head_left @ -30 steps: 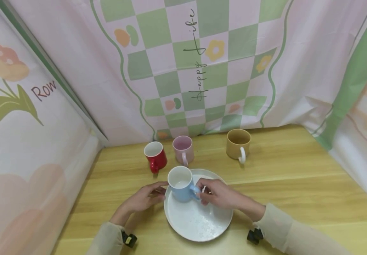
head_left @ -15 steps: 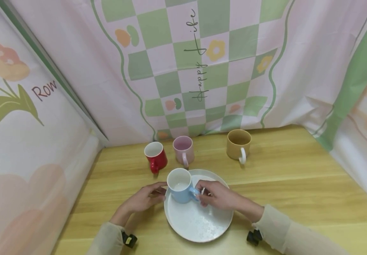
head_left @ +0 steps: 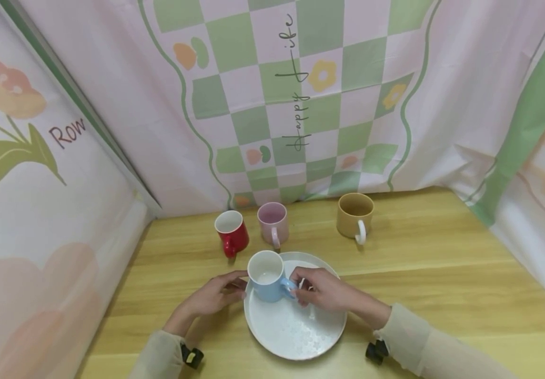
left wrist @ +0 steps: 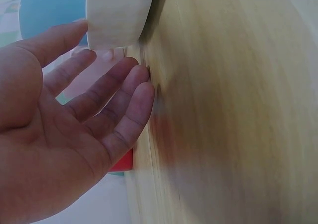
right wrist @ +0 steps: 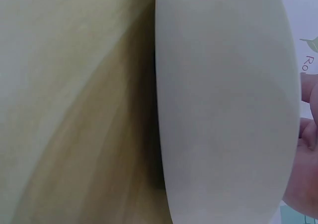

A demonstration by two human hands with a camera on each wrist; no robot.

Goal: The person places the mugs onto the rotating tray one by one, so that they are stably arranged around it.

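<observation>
A light-blue mug [head_left: 268, 288] with a white inside stands upright on the left part of a round white plate [head_left: 296, 339]. My right hand [head_left: 321, 288] pinches the mug's handle, which points right. At the plate's left rim is my left hand [head_left: 212, 296], its fingers loosely bent and holding nothing. In the left wrist view, the thumb of that hand [left wrist: 59, 119] touches the rim of the plate [left wrist: 119, 15]. The plate's side wall [right wrist: 226, 110] fills much of the right wrist view and hides most of the right hand [right wrist: 304, 169].
Behind the plate stand a red mug [head_left: 232, 236], a pink mug [head_left: 272, 223] and a mustard mug [head_left: 354, 218] with a white handle. All are on a wooden table [head_left: 424, 273]. A patterned cloth [head_left: 320, 116] hangs along the table's back edge.
The blue mug has come slightly lower in the head view, toward me, with the right hand still on its handle. The left hand has stayed put.
</observation>
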